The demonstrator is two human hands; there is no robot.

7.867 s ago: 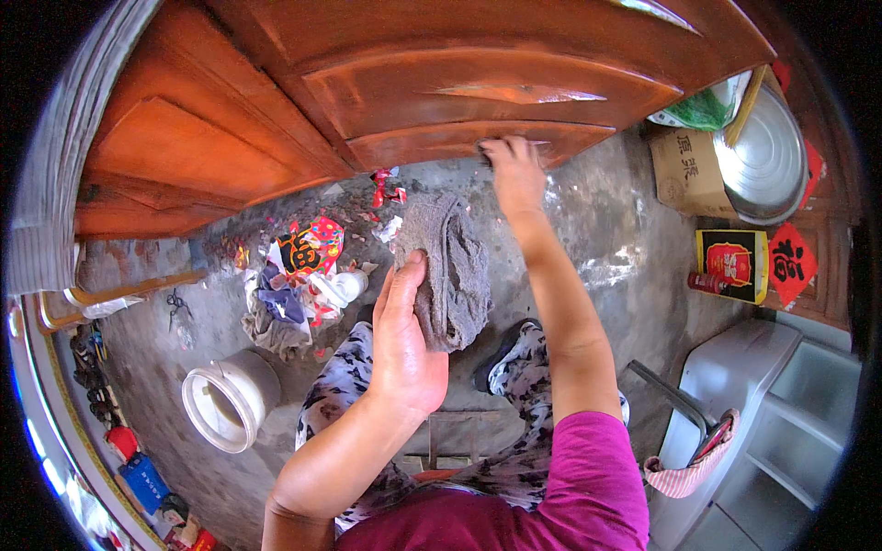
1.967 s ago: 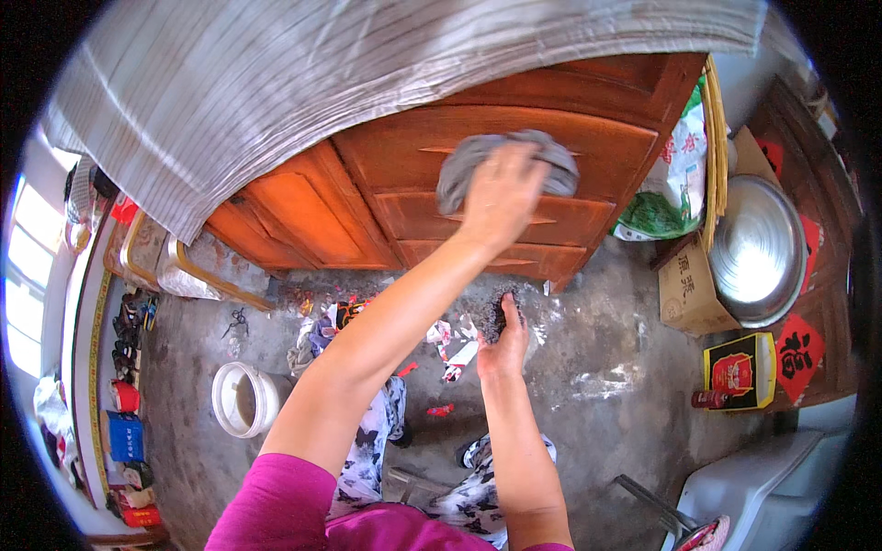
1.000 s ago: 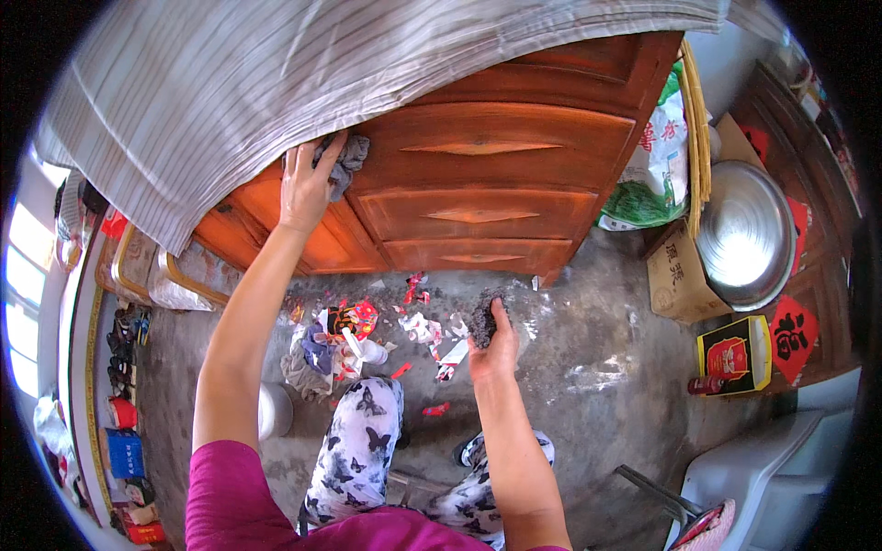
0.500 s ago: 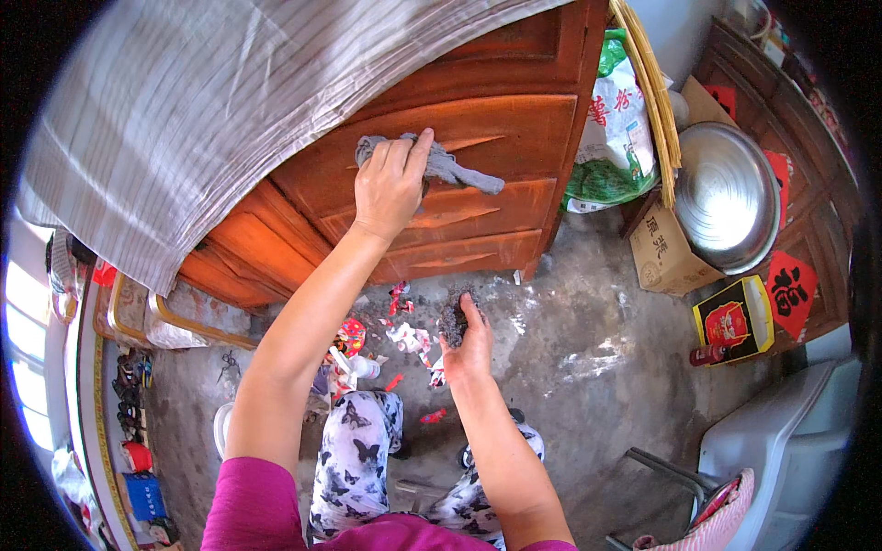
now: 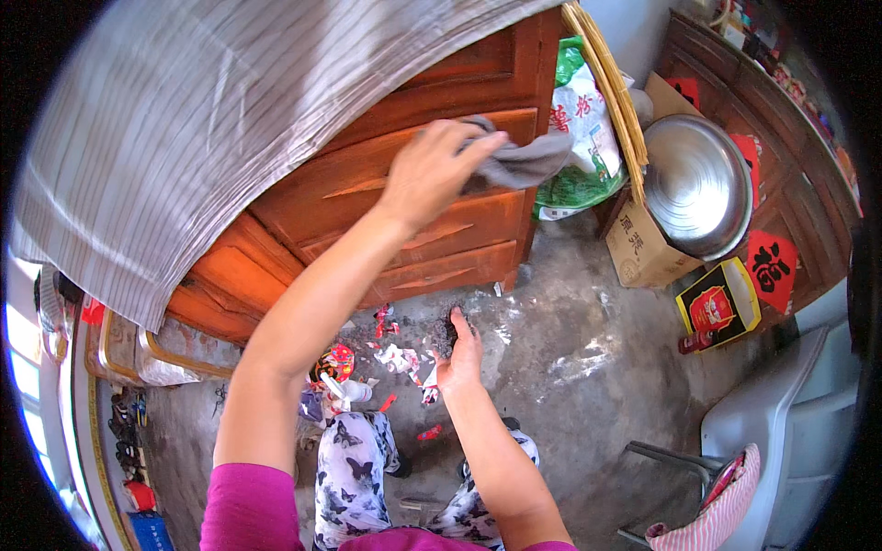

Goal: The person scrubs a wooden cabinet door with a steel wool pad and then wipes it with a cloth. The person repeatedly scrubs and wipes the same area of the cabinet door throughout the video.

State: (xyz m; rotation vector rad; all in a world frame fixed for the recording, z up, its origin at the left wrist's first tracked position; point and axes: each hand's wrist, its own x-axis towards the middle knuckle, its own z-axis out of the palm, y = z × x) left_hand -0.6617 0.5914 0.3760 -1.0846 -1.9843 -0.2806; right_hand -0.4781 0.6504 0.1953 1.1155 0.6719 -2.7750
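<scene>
My left hand (image 5: 428, 176) reaches out in front of the reddish-brown wooden cabinet (image 5: 395, 170), closed on a grey cloth (image 5: 525, 163). The cloth's loose end trails to the right, blurred by motion, over the right part of a drawer front. Lower down, over the floor, my right hand (image 5: 463, 356) is curled with the thumb up. It holds a dark grey, wiry scouring pad (image 5: 443, 334), partly hidden by the fingers and hard to tell from the dark floor behind it.
Striped fabric (image 5: 184, 138) drapes over the cabinet top. Red and white scraps (image 5: 397, 358) litter the floor. To the right are a green-and-white sack (image 5: 588, 129), a metal basin (image 5: 696, 184) by a cardboard box (image 5: 643, 250), and a grey plastic chair (image 5: 763, 404).
My left hand has swept to the right along the cabinet with the cloth, whose end now swings out farther. The right hand still holds the pad. The whole view has shifted slightly.
</scene>
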